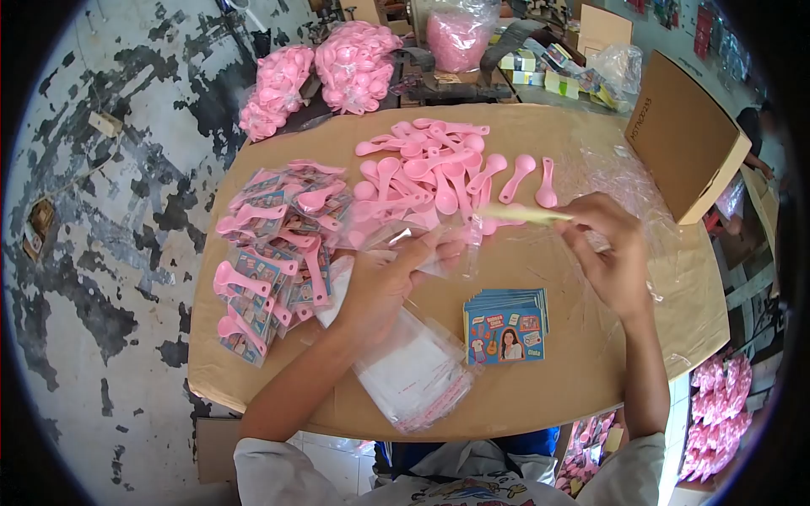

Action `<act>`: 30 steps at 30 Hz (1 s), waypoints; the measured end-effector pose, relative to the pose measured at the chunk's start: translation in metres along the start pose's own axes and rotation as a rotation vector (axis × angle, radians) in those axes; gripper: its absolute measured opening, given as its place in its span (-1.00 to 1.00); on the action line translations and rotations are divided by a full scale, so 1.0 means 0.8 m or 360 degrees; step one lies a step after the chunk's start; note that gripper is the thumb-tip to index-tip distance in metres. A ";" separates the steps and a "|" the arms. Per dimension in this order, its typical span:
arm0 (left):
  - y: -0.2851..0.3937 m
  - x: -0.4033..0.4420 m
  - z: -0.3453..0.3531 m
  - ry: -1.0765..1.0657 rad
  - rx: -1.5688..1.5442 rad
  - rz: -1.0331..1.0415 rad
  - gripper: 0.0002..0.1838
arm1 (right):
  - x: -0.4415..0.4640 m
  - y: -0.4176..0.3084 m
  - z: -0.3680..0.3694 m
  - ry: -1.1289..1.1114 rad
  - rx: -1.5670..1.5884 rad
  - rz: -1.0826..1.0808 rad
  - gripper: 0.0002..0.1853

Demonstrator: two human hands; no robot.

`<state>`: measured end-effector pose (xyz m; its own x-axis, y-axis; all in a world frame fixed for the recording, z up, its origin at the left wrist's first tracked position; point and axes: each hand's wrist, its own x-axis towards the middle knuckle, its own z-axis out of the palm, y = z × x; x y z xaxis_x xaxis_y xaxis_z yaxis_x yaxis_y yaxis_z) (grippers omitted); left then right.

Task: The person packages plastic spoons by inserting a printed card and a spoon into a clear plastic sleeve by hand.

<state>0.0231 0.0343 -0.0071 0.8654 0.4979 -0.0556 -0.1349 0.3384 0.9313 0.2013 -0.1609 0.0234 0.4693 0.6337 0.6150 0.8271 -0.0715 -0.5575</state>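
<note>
My left hand (396, 274) grips a clear plastic bag (451, 251) above the middle of the table. My right hand (609, 244) pinches a thin pale-yellow card (527, 213), blurred and seen nearly edge-on; its far end is close to the bag, and I cannot tell whether it touches. Under my left forearm lies a stack of clear bags (413, 371). Between my arms sits a fanned stack of blue printed cards (506, 333). Loose pink spoons (447, 198) are heaped beyond my hands. To the left, bagged cards with pink spoons (245, 278) form a pile.
The table (675, 278) is covered in brown paper. An open cardboard box (688, 135) stands at the right edge, beside crumpled plastic scraps (612, 181). Bags of pink spoons (359, 63) rest behind the table. A peeling wall (126, 211) is on the left.
</note>
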 end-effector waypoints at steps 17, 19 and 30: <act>-0.006 -0.024 0.027 0.0093 0.0075 -0.0020 -0.68 | -0.022 -0.004 0.057 -0.0079 0.0694 0.0385 -0.77; -0.006 -0.017 0.018 0.0037 0.0043 0.0038 -0.66 | -0.019 0.015 0.048 -0.0016 0.0844 0.0589 -0.77; -0.004 -0.012 0.013 0.0156 -0.0080 0.0124 -0.59 | -0.021 0.009 0.046 -0.0476 0.0925 0.0406 -0.82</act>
<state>0.0202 0.0201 -0.0060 0.8003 0.5992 -0.0211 -0.2261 0.3343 0.9150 0.1878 -0.1439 -0.0110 0.4524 0.8428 0.2916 0.3638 0.1242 -0.9232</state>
